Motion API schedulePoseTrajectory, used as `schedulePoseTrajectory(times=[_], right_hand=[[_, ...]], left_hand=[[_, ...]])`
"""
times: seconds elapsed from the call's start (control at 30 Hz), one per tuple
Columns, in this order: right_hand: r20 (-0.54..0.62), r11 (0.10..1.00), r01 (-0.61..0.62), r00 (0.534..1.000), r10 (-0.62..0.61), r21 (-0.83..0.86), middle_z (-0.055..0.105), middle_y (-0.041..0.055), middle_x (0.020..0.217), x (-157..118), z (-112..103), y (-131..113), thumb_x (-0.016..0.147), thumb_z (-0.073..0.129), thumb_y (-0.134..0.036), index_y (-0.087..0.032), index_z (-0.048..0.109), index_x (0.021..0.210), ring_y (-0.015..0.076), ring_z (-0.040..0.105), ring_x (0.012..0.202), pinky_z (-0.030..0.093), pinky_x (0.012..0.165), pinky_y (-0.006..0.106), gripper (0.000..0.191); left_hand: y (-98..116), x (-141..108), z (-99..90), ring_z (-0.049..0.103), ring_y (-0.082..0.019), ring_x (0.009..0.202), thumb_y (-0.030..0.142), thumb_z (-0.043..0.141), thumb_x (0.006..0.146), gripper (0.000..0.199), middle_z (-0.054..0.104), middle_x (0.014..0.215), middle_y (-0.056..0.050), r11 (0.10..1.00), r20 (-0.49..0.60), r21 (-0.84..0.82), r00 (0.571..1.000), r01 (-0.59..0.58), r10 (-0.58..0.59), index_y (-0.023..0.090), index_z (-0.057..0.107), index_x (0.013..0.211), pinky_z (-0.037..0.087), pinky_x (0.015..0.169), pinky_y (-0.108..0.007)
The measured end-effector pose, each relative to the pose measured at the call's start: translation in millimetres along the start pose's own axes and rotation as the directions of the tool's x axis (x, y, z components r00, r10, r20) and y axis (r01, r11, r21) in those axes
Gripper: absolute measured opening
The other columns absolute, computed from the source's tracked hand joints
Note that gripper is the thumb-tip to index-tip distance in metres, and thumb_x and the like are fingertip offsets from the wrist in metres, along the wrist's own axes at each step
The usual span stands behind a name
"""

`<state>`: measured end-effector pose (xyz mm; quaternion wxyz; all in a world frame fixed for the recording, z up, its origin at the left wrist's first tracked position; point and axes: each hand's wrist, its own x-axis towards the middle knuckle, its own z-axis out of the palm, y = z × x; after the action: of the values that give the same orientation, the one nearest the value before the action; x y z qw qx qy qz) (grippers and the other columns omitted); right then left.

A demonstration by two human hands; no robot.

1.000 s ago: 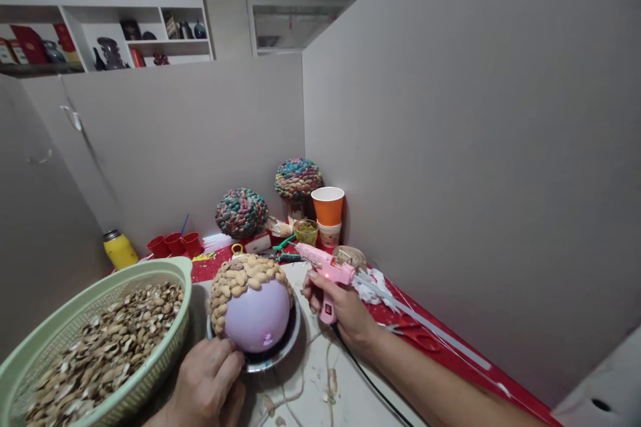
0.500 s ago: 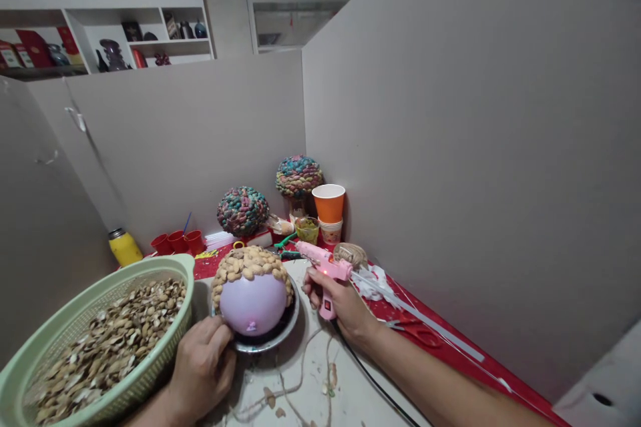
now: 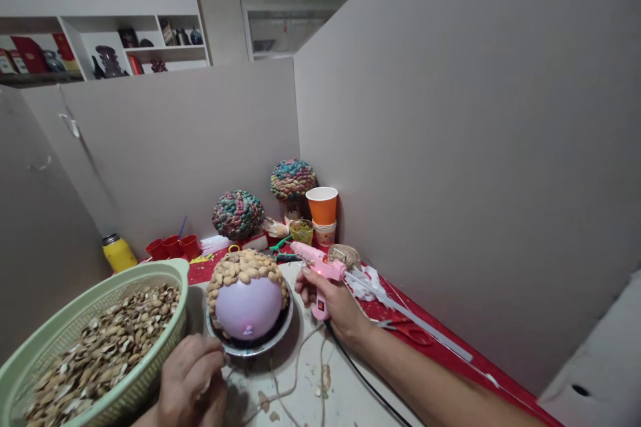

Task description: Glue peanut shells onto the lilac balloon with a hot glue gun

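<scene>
A purple balloon (image 3: 249,307), its upper part covered with peanut shells (image 3: 245,265), rests in a round metal dish (image 3: 260,347). My right hand (image 3: 328,297) is wrapped round a pink glue gun (image 3: 320,267), whose nozzle points to the upper left and whose small light glows red. A long clear glue stick extends from its back. My left hand (image 3: 193,377) is just below and left of the dish, apart from the balloon, with fingers curled together; whether something small is between them is hidden. Left of it stands a green basket (image 3: 180,280) of shells (image 3: 115,333).
Two coloured shell-covered balls (image 3: 238,213), an orange cup (image 3: 322,205), red cups (image 3: 173,245) and a yellow bottle (image 3: 119,253) stand at the back. Red scissors (image 3: 413,331) and twine (image 3: 344,255) lie right. Cord and shell bits lie in front.
My left hand has moved down and left, away from the dish's edge. My right hand still holds the glue gun. The whole view has shifted slightly.
</scene>
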<state>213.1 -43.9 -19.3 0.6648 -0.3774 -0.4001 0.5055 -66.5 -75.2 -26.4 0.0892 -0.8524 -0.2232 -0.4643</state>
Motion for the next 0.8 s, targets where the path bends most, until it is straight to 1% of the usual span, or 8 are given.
schedulePoseTrajectory(times=[0.07,0.13,0.23,0.3,0.43,0.53,0.67,0.8], right_hand=[[0.009,1.000,0.009,1.000,-0.009,-0.001,0.071,0.0060,0.074,-1,1,-1,0.068,0.073,-0.054,-0.018,0.071,0.074,0.0164,0.061,0.062,0.047,0.055,0.026,0.037],[0.016,1.000,0.016,1.000,-0.016,-0.007,0.073,0.0078,0.085,-2,2,0,0.070,0.072,-0.055,-0.019,0.073,0.081,0.0214,0.066,0.077,0.051,0.064,0.029,0.038],[0.007,0.999,0.032,0.999,-0.032,-0.027,0.073,0.0079,0.097,-3,2,4,0.070,0.073,-0.055,-0.022,0.074,0.089,0.0264,0.066,0.093,0.052,0.077,0.037,0.037],[-0.008,0.998,0.044,0.999,-0.044,-0.040,0.072,0.0074,0.104,-4,2,7,0.071,0.074,-0.054,-0.024,0.074,0.095,0.0285,0.065,0.100,0.051,0.085,0.042,0.039],[0.001,0.997,0.072,0.997,-0.072,-0.039,0.070,0.0059,0.113,-4,2,10,0.075,0.073,-0.051,-0.025,0.071,0.106,0.0296,0.058,0.116,0.043,0.101,0.046,0.040],[0.058,0.997,0.079,0.995,-0.078,-0.025,0.070,0.0055,0.115,-6,4,7,0.079,0.071,-0.050,-0.025,0.070,0.109,0.0284,0.054,0.122,0.038,0.107,0.046,0.040],[0.147,0.997,0.070,0.987,-0.067,-0.018,0.070,0.0058,0.115,-10,4,1,0.080,0.069,-0.052,-0.025,0.071,0.109,0.0277,0.056,0.120,0.034,0.110,0.045,0.039],[0.184,0.996,0.084,0.980,-0.078,-0.027,0.068,0.0058,0.118,-12,1,-4,0.083,0.064,-0.054,-0.025,0.072,0.107,0.0281,0.050,0.125,0.030,0.112,0.047,0.038]], left_hand=[[2,0,-2.0,0.061,-0.028,0.106,0.006,0.053,0.081,0.045,0.061,0.113,-0.011,0.992,-0.093,-0.048,0.988,0.115,-0.119,0.024,0.051,0.121,0.053,0.089,-0.047],[2,2,-1.1,0.047,-0.032,0.127,0.014,0.051,0.087,0.050,0.051,0.135,-0.013,0.963,-0.121,-0.071,0.956,0.261,-0.268,0.026,0.043,0.135,0.043,0.103,-0.055],[-2,4,4.7,0.024,-0.032,0.144,0.024,0.046,0.094,0.061,0.028,0.157,-0.009,0.894,-0.043,-0.059,0.894,0.443,-0.446,0.029,0.023,0.150,0.021,0.115,-0.060],[-4,3,9.9,0.017,-0.031,0.146,0.029,0.045,0.095,0.064,0.020,0.161,-0.005,0.850,0.019,-0.050,0.851,0.525,-0.524,0.031,0.015,0.152,0.015,0.117,-0.059],[-6,-1,18.0,0.018,-0.032,0.145,0.037,0.042,0.096,0.063,0.019,0.161,-0.006,0.766,0.114,-0.064,0.767,0.639,-0.631,0.031,0.014,0.152,0.017,0.115,-0.059],[-7,-1,20.5,0.022,-0.032,0.144,0.042,0.041,0.096,0.065,0.022,0.160,-0.009,0.698,0.164,-0.102,0.704,0.709,-0.691,0.028,0.014,0.153,0.018,0.114,-0.058],[-9,0,21.4,0.023,-0.030,0.144,0.045,0.040,0.096,0.064,0.022,0.160,-0.009,0.637,0.175,-0.170,0.660,0.752,-0.731,0.027,0.016,0.153,0.014,0.115,-0.055],[-14,-4,23.9,0.026,-0.030,0.143,0.047,0.039,0.096,0.063,0.028,0.157,-0.011,0.591,0.176,-0.219,0.627,0.777,-0.759,0.026,0.019,0.152,0.016,0.114,-0.056]])
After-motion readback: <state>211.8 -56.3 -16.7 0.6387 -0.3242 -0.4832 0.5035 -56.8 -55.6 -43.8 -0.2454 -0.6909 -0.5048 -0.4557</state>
